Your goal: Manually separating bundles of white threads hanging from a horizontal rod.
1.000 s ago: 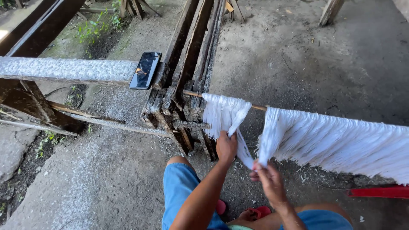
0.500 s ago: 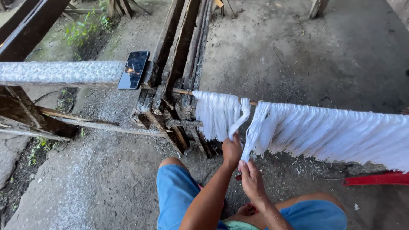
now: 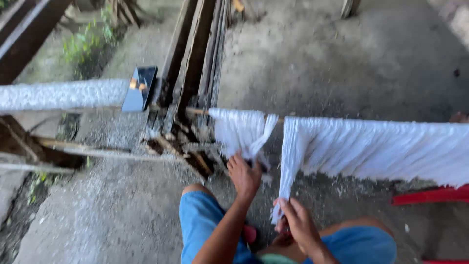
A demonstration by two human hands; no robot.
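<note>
White strands [image 3: 381, 149] hang in a long curtain from a thin wooden rod [image 3: 198, 111] that runs left to right. A smaller white bunch [image 3: 239, 132] hangs at the rod's left end. My left hand [image 3: 244, 176] is closed on the lower ends of that left bunch. My right hand [image 3: 300, 224] pinches the bottom of a narrow hank [image 3: 288, 166] pulled down from the left edge of the long curtain. The frame is blurred, so finger detail is unclear.
A dark phone [image 3: 139, 89] lies on a pale beam [image 3: 63, 95] at the left. Dark wooden boards [image 3: 193, 63] stand behind the rod. A red plastic piece [image 3: 430, 195] lies at the right. My knees in blue shorts [image 3: 205, 220] are below.
My right hand has dropped lower, drawing its hank downward. My left hand has moved left and up onto the left bunch. The view has tilted and blurred.
</note>
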